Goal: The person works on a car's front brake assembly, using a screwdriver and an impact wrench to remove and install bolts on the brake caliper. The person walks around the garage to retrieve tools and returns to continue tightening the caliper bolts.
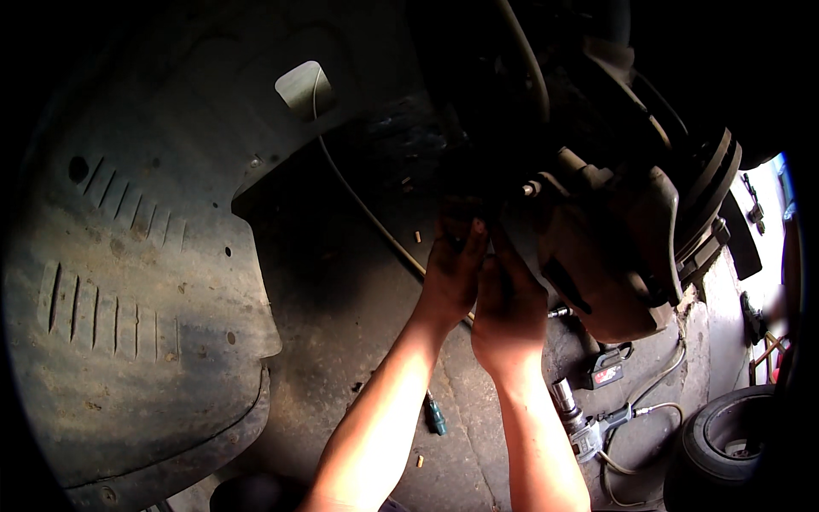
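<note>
My left hand [455, 271] and my right hand [510, 309] are raised close together beneath the dark underside of a vehicle. The left hand's fingers curl inward in deep shadow, its thumb near a dark part I cannot make out. Beside it, the right hand is bent, with its fingers reaching up to the same dark spot. What they grip is lost in the shadow. Just right of the hands hangs a rusty brake caliper [601, 282]. A small metal fitting [531, 188] sticks out above it.
A slotted wheel-arch liner [128, 282] fills the left side. A thin hose [358, 200] runs behind my hands. On the floor lie a green hose connector [437, 418], an air impact wrench [587, 437] and a dark red-marked case [606, 369]. A tyre [704, 448] lies at lower right.
</note>
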`<state>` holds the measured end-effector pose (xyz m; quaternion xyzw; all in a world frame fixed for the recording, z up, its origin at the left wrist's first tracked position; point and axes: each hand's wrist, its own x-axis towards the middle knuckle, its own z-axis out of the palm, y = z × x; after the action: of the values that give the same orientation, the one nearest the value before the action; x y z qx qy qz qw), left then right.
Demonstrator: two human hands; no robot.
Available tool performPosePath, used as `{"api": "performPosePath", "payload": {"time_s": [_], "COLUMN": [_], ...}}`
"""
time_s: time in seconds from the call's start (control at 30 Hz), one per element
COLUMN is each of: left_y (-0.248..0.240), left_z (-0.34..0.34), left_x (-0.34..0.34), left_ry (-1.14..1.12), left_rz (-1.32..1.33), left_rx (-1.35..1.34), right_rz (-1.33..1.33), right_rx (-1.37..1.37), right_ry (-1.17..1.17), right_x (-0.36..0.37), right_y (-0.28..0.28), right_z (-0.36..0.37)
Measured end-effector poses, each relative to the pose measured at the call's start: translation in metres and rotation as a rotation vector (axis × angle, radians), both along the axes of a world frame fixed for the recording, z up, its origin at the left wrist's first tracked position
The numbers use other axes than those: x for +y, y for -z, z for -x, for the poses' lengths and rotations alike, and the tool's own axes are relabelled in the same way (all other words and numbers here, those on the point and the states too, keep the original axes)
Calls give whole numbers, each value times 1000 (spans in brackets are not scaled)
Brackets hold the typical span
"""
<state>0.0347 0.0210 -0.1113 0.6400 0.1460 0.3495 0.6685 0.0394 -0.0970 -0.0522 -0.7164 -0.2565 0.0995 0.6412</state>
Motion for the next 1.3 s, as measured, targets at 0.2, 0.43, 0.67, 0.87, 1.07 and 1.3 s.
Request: {"api": "performPosePath", "payload": {"time_s": [0.2,0.43,0.67,0.87,1.07,1.3], "left_y": [5,9,44,28,-4,-9], "left_z": [4,5,-5,-9,-3,-3], "left_x": [-1,0,16,-2,-10,-15], "left_ry": [-27,-15,-156,-135,-65,-104], "left_rz": [-165,-168,-610,-356,31,109], "left_rx": [9,14,-86,-79,25,47], "right_rz": [-144,-66,154,-61,-9,86], "right_rx": [-48,125,-238,-414,-428,-495], "right_ry": [56,8,105,174,188,188], "right_x": [10,6,9,15,15,13], "right_y": [1,-15,-13,19,22,24], "right_z": [2,3,4,-9,-9,-11]}}
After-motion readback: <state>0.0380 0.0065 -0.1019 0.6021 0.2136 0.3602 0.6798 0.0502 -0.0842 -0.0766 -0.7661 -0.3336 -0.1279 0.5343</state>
